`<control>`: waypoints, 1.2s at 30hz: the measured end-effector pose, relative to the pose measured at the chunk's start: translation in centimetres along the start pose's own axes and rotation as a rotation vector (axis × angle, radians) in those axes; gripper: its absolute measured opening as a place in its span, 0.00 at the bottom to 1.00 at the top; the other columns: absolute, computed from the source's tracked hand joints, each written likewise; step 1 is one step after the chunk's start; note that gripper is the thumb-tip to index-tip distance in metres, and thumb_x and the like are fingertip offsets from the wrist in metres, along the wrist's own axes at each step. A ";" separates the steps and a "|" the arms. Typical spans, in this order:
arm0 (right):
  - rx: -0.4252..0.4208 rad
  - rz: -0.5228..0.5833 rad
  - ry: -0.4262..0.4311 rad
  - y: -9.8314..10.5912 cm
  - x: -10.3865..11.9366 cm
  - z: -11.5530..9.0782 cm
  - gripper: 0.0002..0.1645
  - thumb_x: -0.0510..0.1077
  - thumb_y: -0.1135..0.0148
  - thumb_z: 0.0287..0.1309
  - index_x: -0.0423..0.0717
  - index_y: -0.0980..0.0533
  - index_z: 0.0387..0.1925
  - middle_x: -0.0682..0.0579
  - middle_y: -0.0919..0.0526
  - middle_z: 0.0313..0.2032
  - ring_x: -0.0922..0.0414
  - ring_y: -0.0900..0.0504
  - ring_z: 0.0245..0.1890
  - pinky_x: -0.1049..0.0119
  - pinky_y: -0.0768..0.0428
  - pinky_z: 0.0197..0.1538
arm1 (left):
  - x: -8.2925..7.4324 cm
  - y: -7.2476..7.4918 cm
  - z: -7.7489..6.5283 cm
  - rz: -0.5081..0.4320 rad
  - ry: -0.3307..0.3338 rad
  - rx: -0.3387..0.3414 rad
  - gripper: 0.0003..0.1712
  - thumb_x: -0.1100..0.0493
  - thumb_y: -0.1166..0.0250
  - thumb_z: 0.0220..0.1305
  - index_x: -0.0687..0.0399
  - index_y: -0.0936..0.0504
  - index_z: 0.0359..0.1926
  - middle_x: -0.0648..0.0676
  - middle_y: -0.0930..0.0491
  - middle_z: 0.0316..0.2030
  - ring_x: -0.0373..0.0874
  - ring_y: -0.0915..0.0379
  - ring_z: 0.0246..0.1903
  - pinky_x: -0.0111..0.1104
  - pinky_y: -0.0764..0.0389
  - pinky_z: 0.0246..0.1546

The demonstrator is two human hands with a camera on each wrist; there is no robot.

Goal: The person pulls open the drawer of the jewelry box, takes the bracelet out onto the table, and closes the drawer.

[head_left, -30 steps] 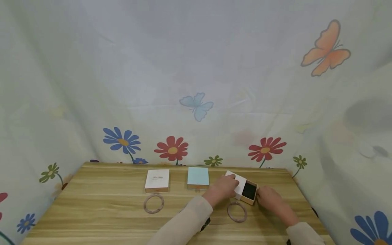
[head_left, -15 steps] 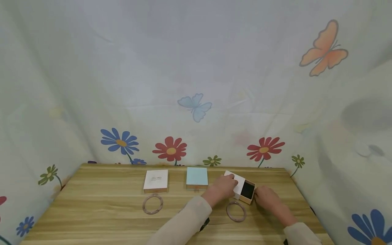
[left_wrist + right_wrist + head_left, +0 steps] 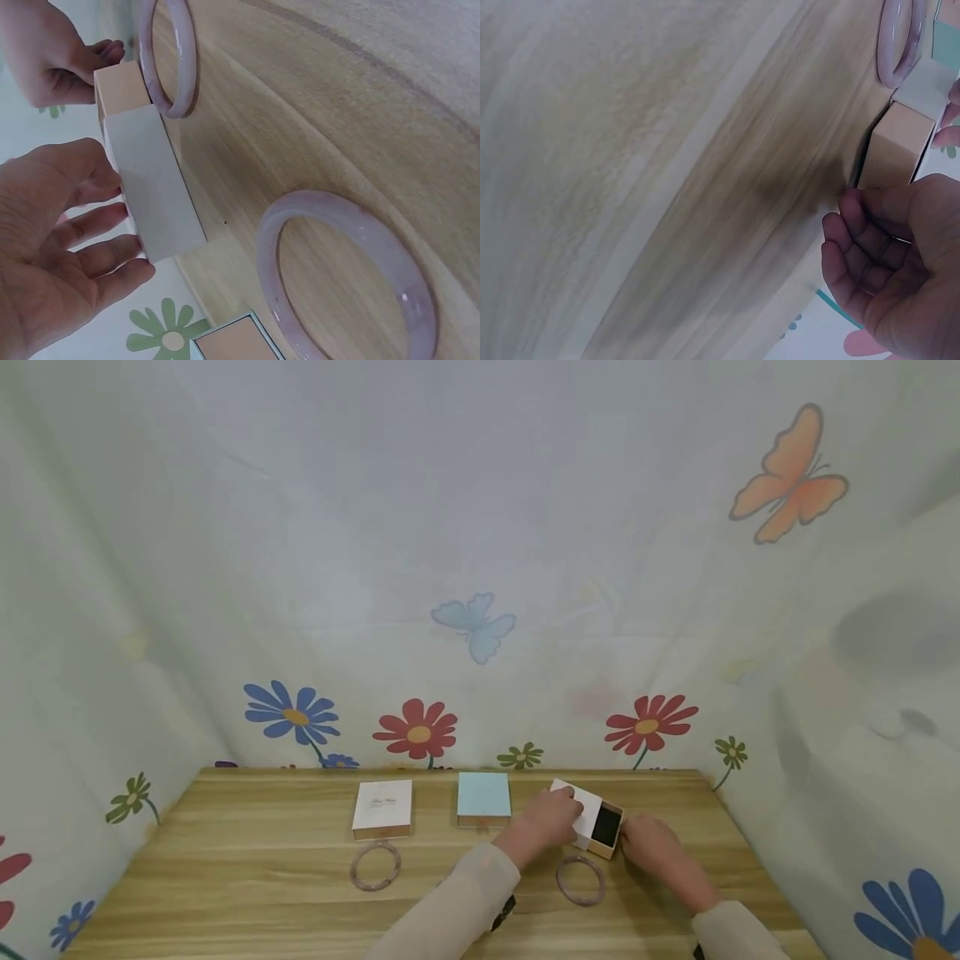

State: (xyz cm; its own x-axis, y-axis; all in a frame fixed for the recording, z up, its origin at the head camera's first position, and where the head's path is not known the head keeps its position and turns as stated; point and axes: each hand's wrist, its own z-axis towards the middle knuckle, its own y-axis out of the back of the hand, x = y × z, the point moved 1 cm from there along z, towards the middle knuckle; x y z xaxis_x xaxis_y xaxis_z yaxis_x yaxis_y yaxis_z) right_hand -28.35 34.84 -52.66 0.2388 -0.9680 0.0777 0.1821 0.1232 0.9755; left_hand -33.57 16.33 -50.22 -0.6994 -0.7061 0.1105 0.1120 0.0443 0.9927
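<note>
A white drawer box (image 3: 590, 811) lies angled on the table, its tan tray (image 3: 604, 850) with a black lining partly out on the right side. My left hand (image 3: 551, 817) holds the white sleeve, thumb and fingers along its edges (image 3: 52, 247). At the tray's outer end my right hand (image 3: 654, 845) pinches with thumb and forefinger; its other fingers are curled loosely (image 3: 900, 262). What lies between the fingertips is hidden. A pale purple bangle (image 3: 581, 903) rests just in front of the box.
Left of it stand a light blue box (image 3: 483, 793) and a white lettered box (image 3: 383, 803), both closed. Another bangle (image 3: 355, 870) lies before the lettered box. A further bangle (image 3: 421, 300), mostly covered by my left sleeve in the head view, lies before the blue one.
My right hand has moved slightly left, and the tray has slid a little way into the white sleeve. The left hand stays in place on the box.
</note>
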 end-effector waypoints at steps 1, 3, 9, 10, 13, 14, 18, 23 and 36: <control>0.005 -0.004 0.000 -0.1 0.0 0.1 0.11 0.33 0.36 0.58 0.40 0.22 0.20 0.47 0.21 0.18 0.54 0.24 0.19 0.52 0.23 0.26 | 0.0 -0.1 0.0 -0.001 0.000 0.000 0.12 0.49 0.30 0.64 0.42 0.13 0.47 0.45 0.22 0.42 0.36 0.26 0.37 0.32 0.22 0.40; -0.001 -0.012 0.004 -0.3 0.1 0.2 0.11 0.33 0.35 0.57 0.40 0.22 0.20 0.47 0.21 0.19 0.52 0.23 0.20 0.51 0.23 0.26 | 0.1 -0.1 0.0 0.003 -0.003 -0.008 0.12 0.49 0.30 0.63 0.42 0.13 0.46 0.45 0.22 0.41 0.36 0.27 0.36 0.32 0.22 0.39; -0.086 -0.026 0.033 -0.6 0.6 0.8 0.10 0.33 0.32 0.54 0.41 0.23 0.21 0.45 0.20 0.19 0.47 0.19 0.21 0.49 0.22 0.27 | -0.1 -0.2 0.3 -0.017 -0.001 -0.020 0.12 0.50 0.29 0.62 0.43 0.13 0.46 0.45 0.22 0.40 0.36 0.27 0.35 0.32 0.23 0.38; -0.101 -0.030 0.043 -0.7 0.8 1.0 0.10 0.33 0.32 0.54 0.41 0.23 0.21 0.45 0.20 0.19 0.46 0.19 0.21 0.49 0.22 0.26 | -0.1 -0.2 0.3 -0.015 0.005 -0.019 0.12 0.50 0.29 0.62 0.43 0.13 0.46 0.45 0.22 0.40 0.36 0.27 0.35 0.32 0.23 0.38; -0.141 -0.027 0.076 -1.0 1.7 1.6 0.09 0.34 0.32 0.55 0.42 0.22 0.23 0.44 0.19 0.19 0.45 0.18 0.21 0.49 0.22 0.25 | -0.1 0.0 0.3 0.002 0.018 -0.010 0.12 0.49 0.29 0.62 0.43 0.13 0.47 0.45 0.22 0.41 0.37 0.26 0.36 0.32 0.22 0.38; -0.148 -0.026 0.076 -1.2 2.0 1.8 0.08 0.34 0.32 0.56 0.41 0.22 0.24 0.44 0.19 0.20 0.44 0.18 0.22 0.49 0.22 0.25 | -0.1 0.0 0.2 0.008 0.018 -0.008 0.13 0.49 0.29 0.63 0.43 0.13 0.47 0.45 0.22 0.41 0.37 0.25 0.36 0.31 0.22 0.38; -0.138 -0.015 0.023 -1.7 2.6 2.2 0.06 0.35 0.32 0.57 0.41 0.21 0.27 0.43 0.18 0.21 0.43 0.17 0.23 0.49 0.22 0.23 | 0.0 -0.1 0.1 -0.001 0.000 -0.005 0.14 0.48 0.28 0.62 0.44 0.13 0.47 0.46 0.22 0.40 0.37 0.26 0.34 0.30 0.23 0.35; -0.129 -0.014 -0.010 -2.0 2.7 2.3 0.07 0.35 0.33 0.60 0.42 0.22 0.27 0.43 0.17 0.22 0.44 0.17 0.22 0.50 0.23 0.21 | 0.3 -0.5 0.1 -0.033 -0.007 -0.012 0.13 0.48 0.28 0.61 0.45 0.13 0.45 0.46 0.22 0.40 0.38 0.27 0.33 0.30 0.24 0.34; -0.106 -0.014 0.002 -1.8 2.4 2.1 0.04 0.36 0.34 0.61 0.43 0.20 0.31 0.42 0.18 0.22 0.44 0.17 0.23 0.49 0.22 0.23 | -0.5 -0.6 -0.7 -0.014 0.026 -0.072 0.21 0.36 0.34 0.66 0.44 0.14 0.47 0.46 0.22 0.41 0.38 0.24 0.36 0.32 0.21 0.37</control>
State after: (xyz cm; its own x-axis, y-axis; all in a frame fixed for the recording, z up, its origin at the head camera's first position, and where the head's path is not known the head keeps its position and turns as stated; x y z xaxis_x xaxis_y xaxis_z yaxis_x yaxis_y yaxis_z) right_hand -30.10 31.79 -53.81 0.2369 -0.9694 0.0638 0.2848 0.1321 0.9494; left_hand -32.84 16.14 -50.91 -0.6830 -0.7242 0.0948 0.1539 -0.0158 0.9880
